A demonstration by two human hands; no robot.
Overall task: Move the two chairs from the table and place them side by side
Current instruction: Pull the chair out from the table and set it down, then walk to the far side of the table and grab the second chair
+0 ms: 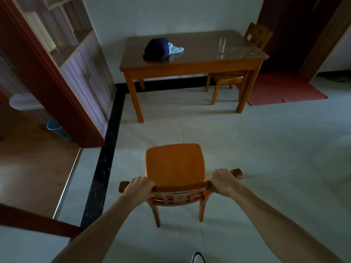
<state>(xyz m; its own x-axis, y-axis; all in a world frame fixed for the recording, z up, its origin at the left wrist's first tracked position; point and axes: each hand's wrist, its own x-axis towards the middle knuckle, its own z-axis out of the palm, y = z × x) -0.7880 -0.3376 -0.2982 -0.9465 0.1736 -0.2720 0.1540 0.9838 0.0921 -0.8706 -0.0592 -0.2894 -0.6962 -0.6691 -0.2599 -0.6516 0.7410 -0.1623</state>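
An orange wooden chair point(174, 164) stands on the tiled floor right in front of me, well away from the table, its seat facing the table. My left hand point(139, 188) grips the left end of its top back rail. My right hand point(223, 180) grips the right end of the same rail. A second matching chair point(228, 78) is tucked under the right end of the wooden table point(199, 63), its backrest rising beyond the table's far right corner.
On the table lie a dark blue bundle with a light blue cloth point(157, 49) and a clear glass point(221, 45). A red mat point(284, 90) lies right of the table. A cabinet and red doorframe point(57, 76) stand on the left, with a blue bin point(57, 129).
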